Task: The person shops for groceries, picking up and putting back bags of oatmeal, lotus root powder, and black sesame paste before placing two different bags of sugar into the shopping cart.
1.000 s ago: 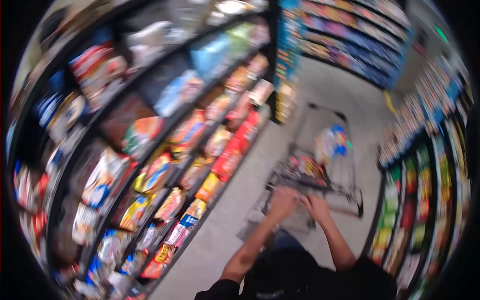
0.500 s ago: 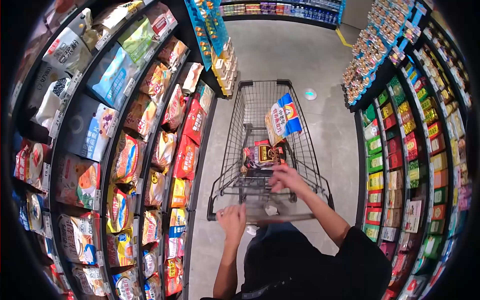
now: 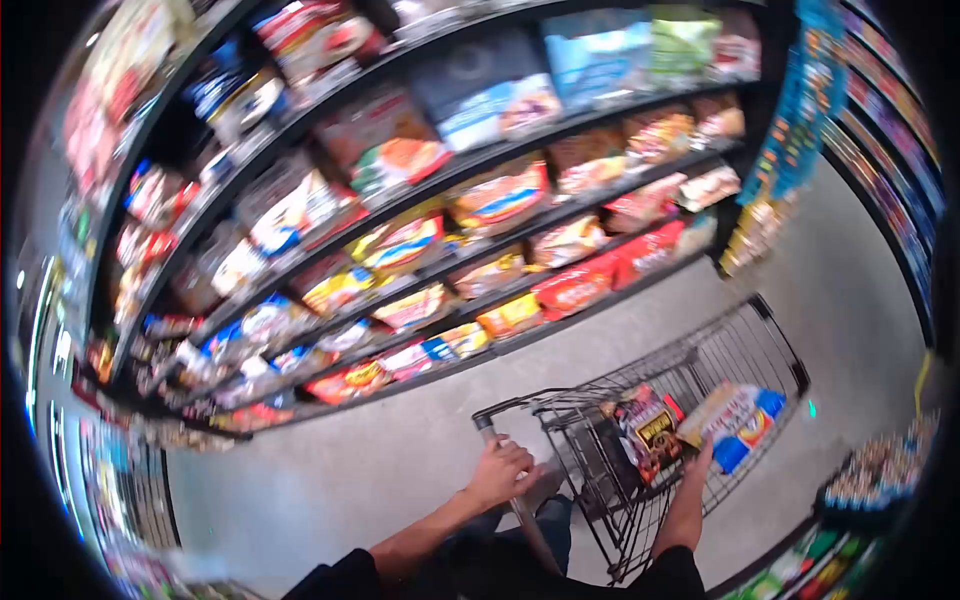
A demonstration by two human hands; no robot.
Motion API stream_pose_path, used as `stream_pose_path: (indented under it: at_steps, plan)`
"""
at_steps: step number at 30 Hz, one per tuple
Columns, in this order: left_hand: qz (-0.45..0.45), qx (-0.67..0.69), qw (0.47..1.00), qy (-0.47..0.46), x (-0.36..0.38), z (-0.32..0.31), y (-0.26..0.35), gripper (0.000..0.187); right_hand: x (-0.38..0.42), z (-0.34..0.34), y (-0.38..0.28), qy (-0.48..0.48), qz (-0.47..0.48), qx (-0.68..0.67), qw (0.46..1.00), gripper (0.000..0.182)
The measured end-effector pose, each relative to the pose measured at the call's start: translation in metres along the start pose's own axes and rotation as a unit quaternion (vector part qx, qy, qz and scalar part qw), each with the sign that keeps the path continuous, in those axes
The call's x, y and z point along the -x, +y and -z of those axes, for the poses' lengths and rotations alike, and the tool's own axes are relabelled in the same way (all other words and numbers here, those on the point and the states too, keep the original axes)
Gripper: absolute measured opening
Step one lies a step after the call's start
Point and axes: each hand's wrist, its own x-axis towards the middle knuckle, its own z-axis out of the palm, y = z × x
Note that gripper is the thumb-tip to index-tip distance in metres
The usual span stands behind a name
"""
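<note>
My left hand (image 3: 500, 472) is closed over the handle (image 3: 535, 530) of a black wire shopping cart (image 3: 765, 320). Inside the cart, my right hand (image 3: 697, 462) is at the near edge of a blue and white food bag (image 3: 740, 425). It appears to pinch that edge, though blur and the bag hide some of the fingers. Beside it, farther left in the basket, lies a dark brown and red package (image 3: 652, 432), apart from my hands. Print on both packages is too smeared to read.
A long shelf (image 3: 470, 345) of bagged foods runs along the far side. Blue hanging strips (image 3: 790, 110) and a yellowish rack (image 3: 757, 235) stand at its right end. A display of small items (image 3: 885, 470) is at lower right. Grey floor (image 3: 370, 475) surrounds the cart.
The view has swung left, so the cart now appears tilted at lower right. My right hand has moved from above the handle area to the blue and white bag. My left hand stays on the handle.
</note>
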Motion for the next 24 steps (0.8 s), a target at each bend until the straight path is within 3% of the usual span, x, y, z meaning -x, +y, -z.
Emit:
stream_pose_path:
  at_steps: [1,2,3,9,11,16,19,21,23,24]
  plan:
    - [0.028,-0.008,0.999,0.012,0.006,0.001,0.004,0.023,-0.014,0.012,0.000,0.063,-0.010,0.038,0.997,0.062]
    - [0.009,-0.009,1.000,-0.001,0.011,0.001,0.007,0.023,-0.037,0.025,0.005,0.040,-0.050,-0.022,0.998,0.063]
    - [-0.015,-0.010,1.000,-0.014,0.013,0.001,0.011,0.024,-0.009,-0.001,-0.005,0.073,-0.038,0.020,0.996,0.061]
    - [-0.007,0.005,1.000,-0.016,0.027,0.000,0.003,0.025,0.027,-0.045,-0.016,0.171,0.071,0.048,0.981,0.052]
    - [-0.012,0.013,1.000,-0.009,0.029,0.000,0.000,0.025,0.030,-0.047,-0.022,0.209,0.161,0.140,0.954,0.051]
    - [-0.028,-0.014,0.999,0.013,0.040,0.000,-0.009,0.030,0.109,-0.076,-0.048,0.144,0.225,0.228,0.936,0.035]
    - [-0.049,0.014,0.997,0.059,0.053,-0.002,-0.021,0.031,0.155,-0.077,-0.055,0.079,0.257,0.323,0.907,0.039]
    - [-0.048,0.012,0.997,0.059,0.062,-0.003,-0.029,0.030,0.188,-0.092,-0.058,0.115,0.258,0.331,0.900,0.039]
    - [-0.051,0.008,0.997,0.055,0.073,-0.006,-0.040,0.028,0.227,-0.100,-0.063,0.052,0.384,0.478,0.788,0.041]
    - [-0.080,0.042,0.988,0.123,0.079,-0.009,-0.049,0.027,0.240,-0.103,-0.074,0.066,0.387,0.599,0.698,0.041]
